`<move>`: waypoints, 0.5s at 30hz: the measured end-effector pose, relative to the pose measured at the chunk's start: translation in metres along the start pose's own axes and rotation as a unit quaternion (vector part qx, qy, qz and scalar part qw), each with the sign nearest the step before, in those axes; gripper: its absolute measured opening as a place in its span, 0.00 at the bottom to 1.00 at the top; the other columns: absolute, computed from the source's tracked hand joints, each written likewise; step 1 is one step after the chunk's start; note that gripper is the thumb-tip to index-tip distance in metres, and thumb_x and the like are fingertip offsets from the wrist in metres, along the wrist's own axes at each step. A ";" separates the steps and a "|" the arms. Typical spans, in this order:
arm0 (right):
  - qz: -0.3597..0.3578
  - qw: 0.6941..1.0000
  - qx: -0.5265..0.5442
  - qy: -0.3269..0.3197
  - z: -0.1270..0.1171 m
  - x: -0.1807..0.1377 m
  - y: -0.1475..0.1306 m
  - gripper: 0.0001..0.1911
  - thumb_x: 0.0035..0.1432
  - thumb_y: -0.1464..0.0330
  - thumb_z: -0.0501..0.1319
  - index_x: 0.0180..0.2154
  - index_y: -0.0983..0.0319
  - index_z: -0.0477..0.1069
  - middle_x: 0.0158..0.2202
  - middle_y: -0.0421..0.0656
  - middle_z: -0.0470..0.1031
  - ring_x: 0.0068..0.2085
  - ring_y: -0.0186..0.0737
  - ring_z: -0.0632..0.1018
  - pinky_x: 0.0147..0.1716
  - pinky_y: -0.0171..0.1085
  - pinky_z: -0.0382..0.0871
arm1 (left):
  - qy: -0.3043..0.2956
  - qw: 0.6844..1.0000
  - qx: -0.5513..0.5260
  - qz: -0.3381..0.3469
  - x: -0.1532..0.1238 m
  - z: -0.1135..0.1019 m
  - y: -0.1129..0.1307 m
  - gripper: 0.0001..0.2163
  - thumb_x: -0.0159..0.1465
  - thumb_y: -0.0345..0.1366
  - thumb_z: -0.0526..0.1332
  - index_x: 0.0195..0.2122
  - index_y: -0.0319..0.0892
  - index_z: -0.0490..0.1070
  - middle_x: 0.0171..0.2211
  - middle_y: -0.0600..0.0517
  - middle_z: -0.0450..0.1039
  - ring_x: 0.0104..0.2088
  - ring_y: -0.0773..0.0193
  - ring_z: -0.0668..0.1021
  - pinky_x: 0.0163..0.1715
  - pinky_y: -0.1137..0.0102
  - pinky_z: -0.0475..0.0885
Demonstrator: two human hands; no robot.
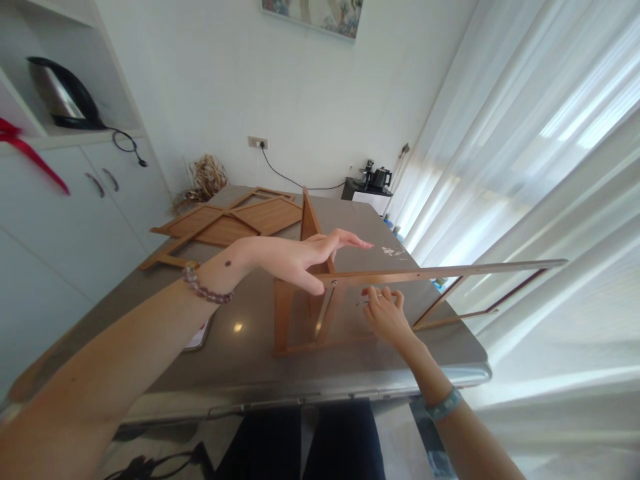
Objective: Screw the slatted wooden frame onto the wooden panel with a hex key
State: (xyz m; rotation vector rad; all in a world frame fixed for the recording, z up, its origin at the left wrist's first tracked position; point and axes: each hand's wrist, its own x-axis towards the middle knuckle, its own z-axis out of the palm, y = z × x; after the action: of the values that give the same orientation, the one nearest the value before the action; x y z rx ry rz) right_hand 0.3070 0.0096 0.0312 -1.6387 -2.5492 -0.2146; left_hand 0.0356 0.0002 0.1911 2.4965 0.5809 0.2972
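A partly assembled wooden frame [390, 275] stands on the grey table, its long rail reaching right past the table's edge. A screw head [335, 283] shows in the rail near its left end. My left hand [310, 257] lies over that corner, thumb down by the screw and fingers stretched out. My right hand [385, 312] is just below the rail, right of the corner, with its fingers curled in. Small shiny bits show by its fingertips; what it holds, if anything, I cannot make out. An upright wooden panel [310, 220] rises behind the left hand.
More wooden frames and panels [235, 223] lie at the table's back left. Small pale pieces [395, 252] are scattered on the tabletop [250, 360]. A phone-like object [199, 337] lies under my left forearm. White curtains [550, 167] hang at right.
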 end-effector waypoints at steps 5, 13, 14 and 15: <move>-0.045 0.997 -0.025 -0.061 0.023 0.032 -0.003 0.10 0.65 0.70 0.52 0.46 0.64 0.67 0.45 0.47 0.71 0.47 0.46 0.70 0.52 0.48 0.56 | 0.008 1.000 -0.001 0.021 0.000 0.001 -0.004 0.40 0.56 0.33 0.61 0.67 0.54 0.40 0.70 0.48 0.40 0.54 0.56 0.69 0.55 0.60 0.66; -0.039 0.997 0.021 -0.068 0.015 0.016 -0.007 0.13 0.65 0.74 0.50 0.49 0.67 0.68 0.50 0.54 0.71 0.53 0.52 0.69 0.53 0.51 0.60 | 0.006 1.000 -0.005 0.030 0.001 0.001 -0.005 0.41 0.56 0.34 0.62 0.67 0.53 0.40 0.69 0.47 0.41 0.55 0.54 0.67 0.56 0.58 0.66; -0.041 0.996 0.037 -0.065 0.003 0.010 -0.006 0.14 0.65 0.74 0.50 0.50 0.66 0.67 0.51 0.54 0.70 0.53 0.52 0.69 0.53 0.51 0.60 | 0.006 0.999 -0.005 0.031 0.001 0.001 -0.005 0.41 0.56 0.34 0.62 0.67 0.53 0.40 0.69 0.47 0.41 0.56 0.53 0.67 0.56 0.58 0.66; -0.047 0.995 0.055 -0.064 -0.013 0.002 -0.004 0.15 0.66 0.73 0.50 0.52 0.65 0.65 0.52 0.53 0.70 0.53 0.51 0.70 0.53 0.50 0.61 | 0.006 0.999 -0.005 0.033 0.002 0.001 -0.004 0.41 0.56 0.34 0.62 0.67 0.53 0.39 0.69 0.47 0.41 0.57 0.53 0.66 0.56 0.59 0.66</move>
State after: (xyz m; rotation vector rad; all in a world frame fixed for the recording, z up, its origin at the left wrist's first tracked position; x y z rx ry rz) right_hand 0.3026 0.0071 0.0443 -1.5423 -2.6811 0.0258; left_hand 0.0359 0.0034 0.1883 2.5092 0.5027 0.3403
